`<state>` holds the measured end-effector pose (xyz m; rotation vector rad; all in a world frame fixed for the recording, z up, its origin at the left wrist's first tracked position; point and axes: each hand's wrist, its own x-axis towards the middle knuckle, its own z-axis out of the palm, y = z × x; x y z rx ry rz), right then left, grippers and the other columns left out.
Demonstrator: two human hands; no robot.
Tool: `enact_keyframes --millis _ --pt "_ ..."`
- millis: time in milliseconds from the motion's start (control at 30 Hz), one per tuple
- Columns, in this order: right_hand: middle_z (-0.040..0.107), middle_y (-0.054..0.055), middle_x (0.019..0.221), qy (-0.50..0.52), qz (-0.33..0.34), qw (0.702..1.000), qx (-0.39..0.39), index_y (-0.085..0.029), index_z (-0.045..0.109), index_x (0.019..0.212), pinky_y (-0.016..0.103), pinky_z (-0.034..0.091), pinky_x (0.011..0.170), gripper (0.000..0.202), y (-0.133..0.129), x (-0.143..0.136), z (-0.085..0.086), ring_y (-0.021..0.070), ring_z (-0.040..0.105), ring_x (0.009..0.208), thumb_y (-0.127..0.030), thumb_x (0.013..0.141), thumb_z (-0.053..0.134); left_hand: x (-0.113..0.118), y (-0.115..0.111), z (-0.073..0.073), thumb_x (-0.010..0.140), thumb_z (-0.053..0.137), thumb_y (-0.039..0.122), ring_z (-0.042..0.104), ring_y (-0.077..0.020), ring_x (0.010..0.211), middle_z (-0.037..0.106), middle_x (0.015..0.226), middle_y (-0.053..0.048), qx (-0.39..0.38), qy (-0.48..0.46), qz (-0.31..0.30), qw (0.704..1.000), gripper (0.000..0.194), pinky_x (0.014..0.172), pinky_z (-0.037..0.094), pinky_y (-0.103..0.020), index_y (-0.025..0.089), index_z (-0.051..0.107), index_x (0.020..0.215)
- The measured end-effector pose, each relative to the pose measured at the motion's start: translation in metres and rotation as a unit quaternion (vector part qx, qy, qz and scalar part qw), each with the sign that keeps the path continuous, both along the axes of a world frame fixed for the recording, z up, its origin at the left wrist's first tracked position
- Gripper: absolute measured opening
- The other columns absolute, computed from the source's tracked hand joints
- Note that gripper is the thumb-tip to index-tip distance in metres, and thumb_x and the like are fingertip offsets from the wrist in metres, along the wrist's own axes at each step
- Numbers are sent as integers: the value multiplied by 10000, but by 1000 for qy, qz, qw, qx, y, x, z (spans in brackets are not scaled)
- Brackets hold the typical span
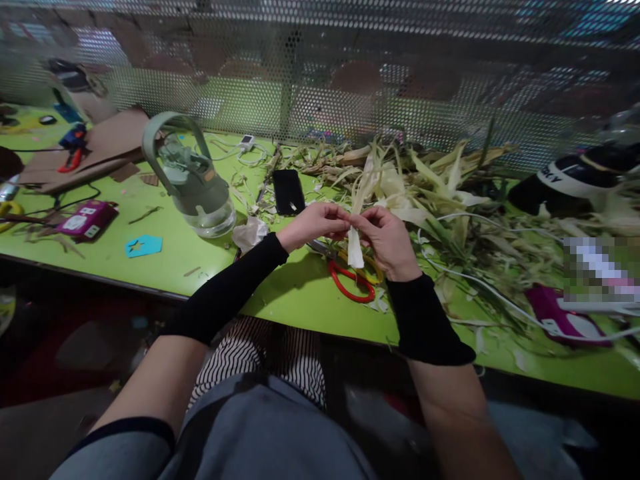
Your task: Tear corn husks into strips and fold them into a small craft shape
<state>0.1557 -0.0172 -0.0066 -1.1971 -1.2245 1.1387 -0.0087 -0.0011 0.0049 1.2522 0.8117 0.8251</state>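
Both my hands meet above the green table (295, 300), pinching one pale strip of corn husk (355, 250). My left hand (317, 223) closes its fingertips on the strip from the left. From the right, my right hand (387, 237) grips it with thumb and forefinger. The strip's wide white end hangs below my fingers. Beneath it lie scissors with red and yellow handles (340, 287), partly covered by my hands. Behind them spreads a heap of dry corn husks (430, 180).
A green water bottle (203, 190) stands left of a black phone (289, 192). Further left are a purple power strip (90, 220), a blue paper cutout (143, 246) and a glue gun (73, 143) on cardboard. A white cable (480, 283) crosses the right side. A perforated metal screen (240, 80) rises behind.
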Motion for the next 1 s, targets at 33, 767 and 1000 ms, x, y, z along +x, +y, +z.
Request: enact_keyframes --millis 33,767,1000 --pt "517 -59 594 0 -1 1000 -1 -230 543 657 244 250 419 603 0 0 0 68 378 476 -627 458 951 0 -1 1 870 604 -13 556 -22 513 635 596 35 -3 -4 -2 1000 130 602 432 -189 79 636 784" --pt "703 21 832 -169 75 982 50 -218 688 912 310 475 659 462 -6 2 -2 168 606 723 -651 767 756 1 6 -6 817 697 50 610 -42 605 631 678 57 -34 -129 116 984 172 673 491 -198 134 558 765" --pt "722 42 762 -259 53 960 95 -195 706 922 332 458 652 452 -10 1 -1 192 620 679 -637 883 623 0 6 -4 862 639 48 636 -50 647 629 682 52 -44 -135 173 975 162 653 475 -178 141 549 764"
